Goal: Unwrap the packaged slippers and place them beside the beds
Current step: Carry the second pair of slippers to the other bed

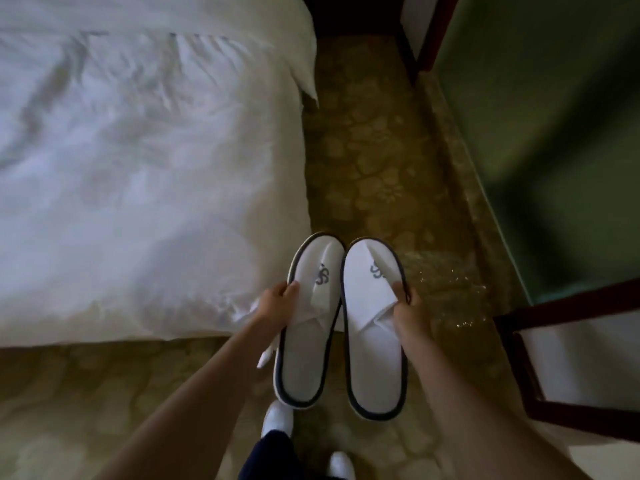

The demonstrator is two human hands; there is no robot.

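Note:
Two white slippers with dark trim and a grey monogram hang side by side above the carpet, toes pointing away from me. My left hand (pixel 278 301) grips the outer edge of the left slipper (pixel 308 344), along with a strip of white wrapping that dangles below the hand. My right hand (pixel 403 304) holds the right slipper (pixel 375 341) at its outer edge, fingers under the folded upper. Both slippers are unwrapped and sit just off the corner of the bed (pixel 138 174).
The bed's white duvet fills the left. A patterned yellow-brown carpet aisle (pixel 374 161) runs between the bed and a green wall (pixel 554 116). Dark wooden furniture legs (pixel 526 362) stand at right. My white-shod feet (pixel 277 420) are below the slippers.

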